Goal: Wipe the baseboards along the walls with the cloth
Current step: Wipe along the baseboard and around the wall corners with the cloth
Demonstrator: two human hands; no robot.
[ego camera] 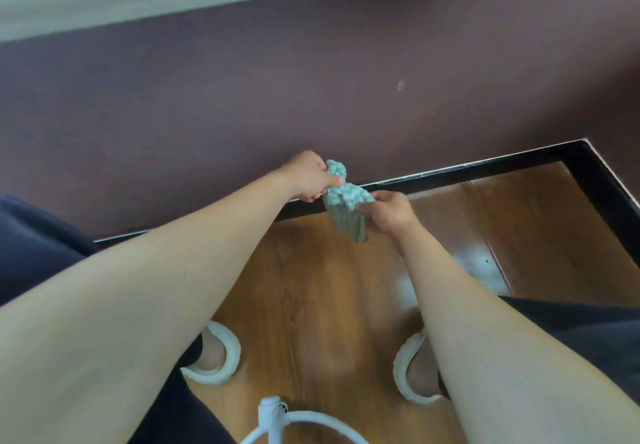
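View from a head-worn camera looking down past two bare forearms toward a room corner. Both arms reach forward and nearly straight, converging in the middle of the frame, where both hands grip one cloth between them.

The left hand is closed in a fist around the upper end of the cloth, knuckles toward the wall, with a knob of fabric poking out above the fingers. The right hand sits lower and just to the right, fingers curled and clamped on the other part of the cloth. The two hands are close together, almost touching. The cloth is pale teal with white flecks, fluffy and bunched, and a limp grey-green tail hangs below the right hand. It is held in the air in front of the baseboard, not pressed to it as far as can be told.

The baseboard is a black strip running along the foot of a dark purple-brown wall, turning a corner at the upper right. Below it lies a glossy brown wooden floor with bright reflections near the right arm.

At the bottom, two feet in light slippers, one left and one right, stand apart on the floor. A white cable curves across the bottom edge. Dark clothing shows at both sides.

No brand, label or writing can be read anywhere.
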